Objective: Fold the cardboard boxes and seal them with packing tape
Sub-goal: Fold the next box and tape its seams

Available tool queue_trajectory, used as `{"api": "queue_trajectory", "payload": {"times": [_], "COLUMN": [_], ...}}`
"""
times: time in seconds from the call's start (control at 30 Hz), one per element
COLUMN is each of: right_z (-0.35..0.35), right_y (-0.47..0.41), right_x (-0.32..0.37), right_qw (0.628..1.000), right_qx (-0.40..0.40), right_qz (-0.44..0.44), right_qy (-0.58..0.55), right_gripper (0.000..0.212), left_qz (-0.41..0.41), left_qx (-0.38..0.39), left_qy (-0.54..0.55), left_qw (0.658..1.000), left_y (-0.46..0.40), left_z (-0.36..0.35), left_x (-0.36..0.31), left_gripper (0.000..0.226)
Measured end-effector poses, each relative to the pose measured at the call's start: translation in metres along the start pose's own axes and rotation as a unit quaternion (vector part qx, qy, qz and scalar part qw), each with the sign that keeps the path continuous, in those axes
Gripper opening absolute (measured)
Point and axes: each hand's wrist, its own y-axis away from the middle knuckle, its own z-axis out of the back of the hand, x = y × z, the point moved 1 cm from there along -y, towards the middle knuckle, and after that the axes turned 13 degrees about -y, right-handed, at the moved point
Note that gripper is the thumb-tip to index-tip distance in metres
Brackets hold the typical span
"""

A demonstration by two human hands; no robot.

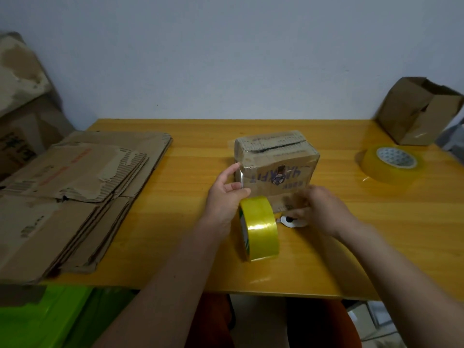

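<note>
Cardboard box near mid-table, folded shut, top seam already under clear tape, printed side toward the wearer. Tape roll stood on edge just before it, close under the left hand, probably to keep the strip short and taut. Left thumb and fingers pinched a clear strip of tape at the box's near-left corner, apparently holding it stretched for cutting or pressing down. Right hand blurred, fingers curled low at the box's foot over a small white cutter-like tool; grip on it impossible to confirm. Spare tape roll lay flat at right, beside an open box. Flattened cardboard stack waiting at left.
</note>
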Motion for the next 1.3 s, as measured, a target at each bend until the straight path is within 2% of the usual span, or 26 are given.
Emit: {"api": "queue_trajectory", "payload": {"times": [0.1,0.13,0.17,0.23,0.3,0.37,0.57,0.7,0.83,0.93,1.03,1.1,1.2,1.3], "right_z": [0.007,0.008,0.008,0.004,-0.004,-0.011,-0.015,-0.014,-0.009,-0.002,-0.001,-0.007,-0.019,-0.022], "right_y": [-0.009,-0.014,-0.021,-0.037,-0.051,-0.061,-0.072,-0.075,-0.073,-0.053,-0.023,-0.007,0.005,0.012], "right_x": [0.029,0.041,0.052,0.068,0.073,0.067,0.057,0.055,0.06,0.069,0.073,0.072,0.065,0.065], "right_qw": [0.978,0.967,0.959,0.957,0.967,0.973,0.971,0.972,0.976,0.959,0.913,0.904,0.895,0.875], "right_qx": [-0.156,-0.179,-0.176,-0.116,-0.048,-0.022,-0.024,-0.028,-0.005,-0.048,-0.141,-0.103,-0.002,-0.004], "right_qz": [0.138,0.183,0.22,0.261,0.248,0.227,0.235,0.232,0.218,0.227,0.192,0.118,0.017,0.004], "right_qy": [0.006,-0.009,-0.025,-0.043,-0.019,0.012,-0.035,-0.031,-0.025,-0.161,-0.331,-0.397,-0.445,-0.484], "right_gripper": [0.019,0.019,0.021,0.032,0.038,0.04,0.036,0.036,0.038,0.041,0.02,0.009,0.013,0.004], "left_qz": [0.006,0.009,0.012,0.016,0.024,0.035,0.081,0.071,0.052,0.021,-0.012,-0.034,-0.073,-0.126], "left_qx": [0.018,0.027,0.034,0.043,0.048,0.051,0.046,0.101,0.089,0.054,0.013,-0.011,-0.031,-0.033], "left_qy": [0.015,0.027,0.038,0.046,0.044,0.034,0.039,0.023,0.03,0.015,0.008,0.005,-0.007,-0.035], "left_qw": [1.0,0.999,0.999,0.998,0.998,0.997,0.995,0.992,0.994,0.998,1.0,0.999,0.997,0.991], "left_y": [-0.004,-0.005,-0.005,-0.005,-0.007,-0.008,-0.01,-0.003,0.006,0.011,0.014,0.019,0.026,0.031], "left_z": [0.001,0.001,0.001,0.002,0.004,0.006,0.014,0.018,0.019,0.019,0.016,0.012,0.008,0.008], "left_x": [0.003,0.004,0.005,0.007,0.009,0.011,0.008,0.003,0.006,0.008,0.008,0.008,0.007,0.005], "left_gripper": [0.066,0.066,0.065,0.062,0.059,0.059,0.058,0.04,0.043,0.041,0.04,0.037,0.033,0.025]}}
